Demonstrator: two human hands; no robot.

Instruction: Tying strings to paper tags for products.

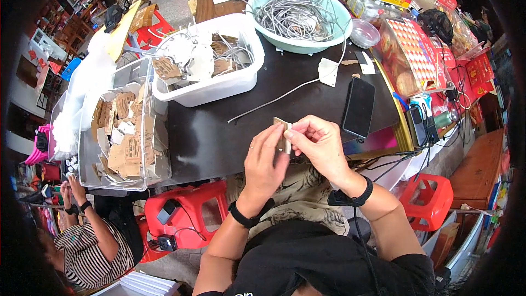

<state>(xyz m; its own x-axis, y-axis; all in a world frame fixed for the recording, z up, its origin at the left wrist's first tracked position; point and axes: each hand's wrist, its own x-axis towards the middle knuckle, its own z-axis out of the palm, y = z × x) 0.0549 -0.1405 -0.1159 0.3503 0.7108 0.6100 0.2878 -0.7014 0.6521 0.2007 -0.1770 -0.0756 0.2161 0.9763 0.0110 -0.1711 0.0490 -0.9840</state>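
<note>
Near the front edge of the dark table, both my hands meet on a small piece of folded cardboard point(281, 141), brown on one face and pale along its edge. The fingers of my left hand point(263, 161) lie long against its left side, closed on it. My right hand point(319, 145) pinches its right edge between thumb and fingers. Behind them a thin grey cable point(274, 100) stretches across the table to a white card point(328, 72) with a hole in it. A black phone point(359, 107) lies to the right of my hands.
A clear bin point(150, 148) of cardboard pieces stands at left, beside a white tub point(219, 90) of cards and cables. A pale green basin point(304, 47) holds coiled grey cable. Red stools point(186, 208) stand below the table; another person in a striped shirt point(90, 252) sits at lower left.
</note>
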